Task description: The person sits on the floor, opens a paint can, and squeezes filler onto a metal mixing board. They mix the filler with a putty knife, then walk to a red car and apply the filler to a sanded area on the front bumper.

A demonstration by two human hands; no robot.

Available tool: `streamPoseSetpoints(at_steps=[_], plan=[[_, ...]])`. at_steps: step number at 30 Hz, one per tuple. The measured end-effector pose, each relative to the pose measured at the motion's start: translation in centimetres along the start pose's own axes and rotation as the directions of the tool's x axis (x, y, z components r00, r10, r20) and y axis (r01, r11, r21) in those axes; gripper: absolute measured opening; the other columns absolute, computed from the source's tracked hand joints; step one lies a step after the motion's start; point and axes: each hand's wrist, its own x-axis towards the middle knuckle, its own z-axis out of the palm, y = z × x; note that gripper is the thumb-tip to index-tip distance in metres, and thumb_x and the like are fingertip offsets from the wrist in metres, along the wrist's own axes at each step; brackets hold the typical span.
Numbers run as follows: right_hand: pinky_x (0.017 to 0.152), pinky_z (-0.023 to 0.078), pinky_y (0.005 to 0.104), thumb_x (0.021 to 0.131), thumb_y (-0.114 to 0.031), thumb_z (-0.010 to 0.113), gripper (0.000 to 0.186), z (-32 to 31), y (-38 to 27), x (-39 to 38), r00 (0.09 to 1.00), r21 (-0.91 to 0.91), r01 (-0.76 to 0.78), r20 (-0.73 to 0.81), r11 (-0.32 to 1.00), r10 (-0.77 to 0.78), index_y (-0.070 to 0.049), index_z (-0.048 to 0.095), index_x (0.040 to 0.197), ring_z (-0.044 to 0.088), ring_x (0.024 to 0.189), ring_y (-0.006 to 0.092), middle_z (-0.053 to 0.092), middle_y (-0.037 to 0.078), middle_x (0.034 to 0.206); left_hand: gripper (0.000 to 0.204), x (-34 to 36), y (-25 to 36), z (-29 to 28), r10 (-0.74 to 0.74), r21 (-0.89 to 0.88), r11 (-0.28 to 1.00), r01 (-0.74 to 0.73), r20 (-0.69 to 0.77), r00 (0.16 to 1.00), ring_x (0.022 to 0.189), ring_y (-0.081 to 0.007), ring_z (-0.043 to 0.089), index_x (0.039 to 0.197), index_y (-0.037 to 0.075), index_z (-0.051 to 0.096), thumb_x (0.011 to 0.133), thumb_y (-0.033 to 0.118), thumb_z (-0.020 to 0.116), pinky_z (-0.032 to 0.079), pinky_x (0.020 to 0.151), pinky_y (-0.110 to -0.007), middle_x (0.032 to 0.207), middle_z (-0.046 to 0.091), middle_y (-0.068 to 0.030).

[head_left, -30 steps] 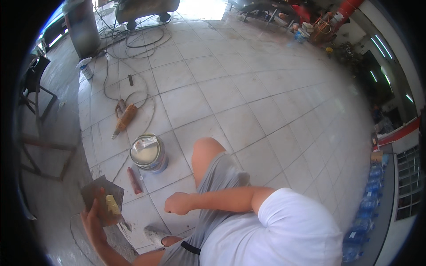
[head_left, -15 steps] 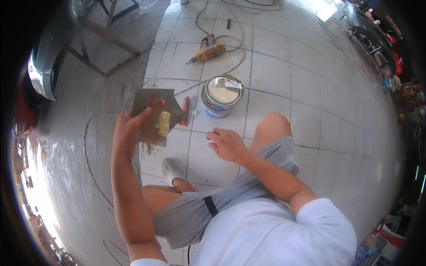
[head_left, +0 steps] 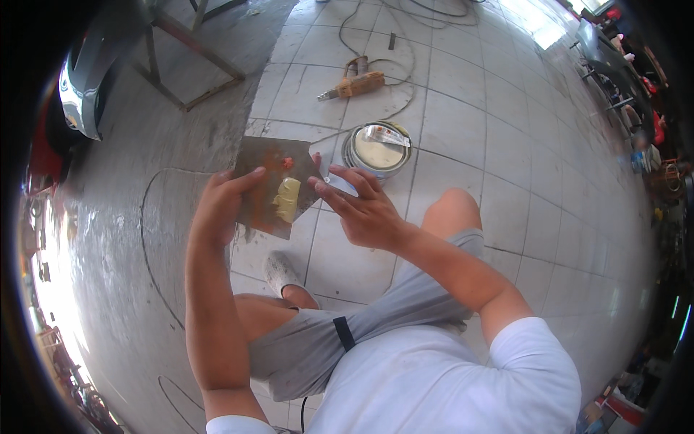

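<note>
A flat, stained metal plate (head_left: 260, 206) with a pointed right side is gripped by my left hand (head_left: 220, 199), the thumb lying over its face. On the plate lie a pale yellow smear of paste (head_left: 287, 199) and a small red blob (head_left: 288, 163). My right hand (head_left: 365, 210) has its fingers stretched toward the plate's right edge; whether a fingertip touches it I cannot tell. Just beyond stands an open can (head_left: 379, 153) of cream-coloured paste, a clear-looking sheet across its top. Behind the plate, a red tube (head_left: 316, 158) is mostly hidden.
An orange heat gun (head_left: 359, 84) lies on the tiled floor (head_left: 463, 123) past the can, its cord curling away. A metal stand (head_left: 189, 50) is at the far left. Close below the hands are my knee (head_left: 452, 210) and my foot (head_left: 280, 273).
My right hand has risen and moved up to the plate's right edge, its fingers now extended. The view has shifted slightly; my left hand keeps its grip on the plate.
</note>
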Motion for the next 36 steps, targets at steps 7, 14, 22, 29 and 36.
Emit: streamPoseSetpoints(at_steps=[7, 14, 22, 29, 36], plan=[[0.120, 0.027, 0.0453, 0.087, 0.002, 0.066, 0.079, 0.6, 0.2, 0.3, 0.999, -0.048, 0.008, 0.050, 0.999, -0.006, -0.015, 0.040, 0.159, 0.037, 0.150, 0.0256, 0.050, -0.004, 0.160, 0.055, 0.4, -0.7, 0.0, -0.013, 0.057, 0.998, 0.015, -0.035, 0.999, 0.094, -0.0281, 0.071, 0.120, -0.015, 0.064, 0.089, 0.028, 0.079, 0.054, 0.088, -0.035, 0.106, 0.072, -0.0226], [0.119, 0.026, 0.0494, 0.086, 0.004, 0.064, 0.077, 1.0, 1.7, 0.0, 0.995, -0.136, -0.050, 0.075, 0.989, 0.061, -0.016, 0.043, 0.157, 0.036, 0.150, 0.0288, 0.050, -0.001, 0.159, 0.047, 0.4, -0.2, 0.3, -0.084, 0.082, 0.993, 0.083, 0.014, 0.996, 0.092, -0.0265, 0.075, 0.119, -0.010, 0.066, 0.089, 0.023, 0.078, 0.060, 0.085, -0.038, 0.107, 0.074, -0.0185], [0.109, 0.032, 0.0569, 0.078, 0.011, 0.062, 0.088, 0.2, 1.1, 0.2, 0.976, -0.172, -0.217, -0.016, 0.961, 0.218, -0.030, 0.048, 0.154, 0.036, 0.144, 0.0440, 0.032, 0.019, 0.165, 0.054, 0.5, -0.9, 0.1, -0.061, 0.151, 0.986, 0.064, -0.020, 0.998, 0.092, -0.0286, 0.070, 0.118, -0.016, 0.064, 0.089, 0.028, 0.078, 0.052, 0.091, -0.038, 0.100, 0.072, -0.0214], [0.107, 0.034, 0.0560, 0.077, 0.012, 0.063, 0.095, 2.4, -0.2, -0.3, 0.979, -0.205, -0.176, 0.065, 0.963, 0.192, -0.044, 0.048, 0.153, 0.035, 0.144, 0.0450, 0.030, 0.020, 0.164, 0.052, 0.2, -0.4, 0.1, -0.118, 0.141, 0.983, 0.114, 0.018, 0.993, 0.097, -0.0277, 0.070, 0.121, -0.013, 0.064, 0.089, 0.027, 0.078, 0.054, 0.089, -0.038, 0.108, 0.072, -0.0209], [0.113, 0.032, 0.0490, 0.079, 0.003, 0.063, 0.082, 1.5, 2.0, 0.8, 0.885, -0.242, -0.438, 0.050, 0.866, 0.462, -0.021, 0.046, 0.156, 0.043, 0.140, 0.0416, 0.040, 0.022, 0.158, 0.056, 0.8, -2.1, -1.1, -0.117, 0.161, 0.979, 0.121, -0.033, 0.993, 0.099, -0.0292, 0.069, 0.119, -0.015, 0.063, 0.090, 0.030, 0.078, 0.051, 0.092, -0.039, 0.107, 0.071, -0.0228]])
